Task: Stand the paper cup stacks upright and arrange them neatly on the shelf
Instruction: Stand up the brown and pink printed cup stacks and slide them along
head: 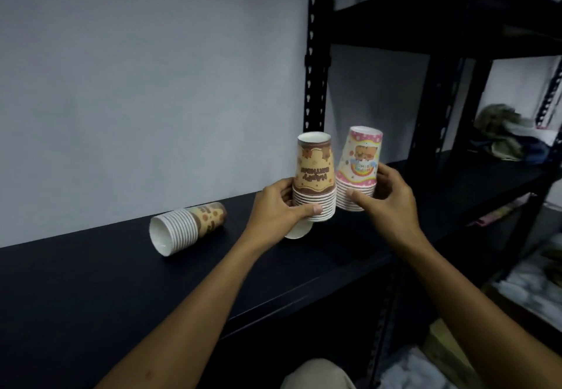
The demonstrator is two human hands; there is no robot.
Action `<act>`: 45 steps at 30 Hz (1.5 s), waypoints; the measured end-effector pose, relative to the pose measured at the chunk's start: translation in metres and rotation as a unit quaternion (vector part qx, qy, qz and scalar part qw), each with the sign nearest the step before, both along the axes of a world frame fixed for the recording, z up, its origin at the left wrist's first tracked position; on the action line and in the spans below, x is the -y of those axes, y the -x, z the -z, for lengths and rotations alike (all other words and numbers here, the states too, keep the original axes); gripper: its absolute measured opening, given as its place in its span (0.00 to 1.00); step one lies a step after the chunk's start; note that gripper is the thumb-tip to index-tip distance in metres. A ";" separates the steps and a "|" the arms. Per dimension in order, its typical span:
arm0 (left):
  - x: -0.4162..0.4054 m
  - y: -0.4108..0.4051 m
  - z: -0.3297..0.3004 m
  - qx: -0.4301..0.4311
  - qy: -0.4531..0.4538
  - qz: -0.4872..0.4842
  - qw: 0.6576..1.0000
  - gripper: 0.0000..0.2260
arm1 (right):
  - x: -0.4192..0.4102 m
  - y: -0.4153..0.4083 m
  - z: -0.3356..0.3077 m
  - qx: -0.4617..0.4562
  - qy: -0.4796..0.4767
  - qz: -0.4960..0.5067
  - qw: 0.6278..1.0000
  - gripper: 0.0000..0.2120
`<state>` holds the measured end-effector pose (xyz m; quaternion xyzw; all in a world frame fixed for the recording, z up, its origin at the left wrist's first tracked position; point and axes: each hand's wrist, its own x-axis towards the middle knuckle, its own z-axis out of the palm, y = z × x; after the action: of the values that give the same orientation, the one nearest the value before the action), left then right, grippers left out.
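Step in hand: standing two stacks mouth-down on the shelf (pixel 91 270). Left hand (pixel 278 206) grips the brown stack (pixel 314 179) round its nested rims; right hand (pixel 386 197) grips the pink stack (pixel 359 169) likewise. Brown stack upright; pink stack tilted toward it, rims touching or nearly so. Cannot tell if either base is seated. A white cup rim shows under the left hand. Third stack (pixel 185 227) lies on its side, well to the left.

Next: square up the pink stack, release both, then right the third stack.

Print upside down, blurred; brown possibly "HAPPY". No brand legible.
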<state>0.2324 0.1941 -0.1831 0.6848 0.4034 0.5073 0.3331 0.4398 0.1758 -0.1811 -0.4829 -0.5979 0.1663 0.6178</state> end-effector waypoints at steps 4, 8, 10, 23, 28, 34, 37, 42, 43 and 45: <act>-0.012 -0.035 0.018 -0.028 0.007 0.043 0.999 0.28 | -0.008 -0.034 0.026 -0.003 0.058 0.026 0.998 0.31; -0.029 -0.049 0.033 -0.052 0.012 0.046 0.998 0.31 | -0.014 -0.039 0.040 0.039 0.068 0.037 0.996 0.31; -0.036 -0.047 0.039 -0.058 0.012 0.046 0.997 0.30 | -0.021 -0.037 0.043 0.051 0.072 0.042 0.995 0.31; -0.090 -0.014 0.063 -0.107 0.072 0.007 0.992 0.29 | -0.052 -0.020 0.059 0.077 0.129 0.031 0.988 0.32; -0.102 -0.011 0.067 -0.095 0.067 0.022 0.993 0.26 | -0.064 -0.009 0.058 0.077 0.133 0.028 0.988 0.31; -0.114 -0.013 0.070 -0.116 0.047 -0.032 0.992 0.26 | -0.077 0.000 0.055 0.065 0.153 0.030 0.986 0.31; -0.122 -0.013 0.070 -0.145 0.051 -0.048 0.987 0.24 | -0.079 0.005 0.058 0.042 0.152 0.030 0.987 0.32; -0.126 -0.014 0.076 -0.147 0.029 -0.057 0.987 0.24 | -0.080 0.007 0.063 0.045 0.149 0.037 0.987 0.32; -0.125 -0.014 0.077 -0.154 0.025 -0.051 0.986 0.24 | -0.081 0.007 0.064 0.050 0.148 0.036 0.987 0.32; -0.125 -0.013 0.078 -0.167 0.016 -0.042 0.985 0.25 | -0.082 0.006 0.065 0.057 0.147 0.040 0.987 0.32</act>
<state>0.2455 0.3190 -0.2609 0.7369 0.4901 0.3926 0.2501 0.4334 0.2577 -0.2456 -0.6007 -0.5810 0.1996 0.5115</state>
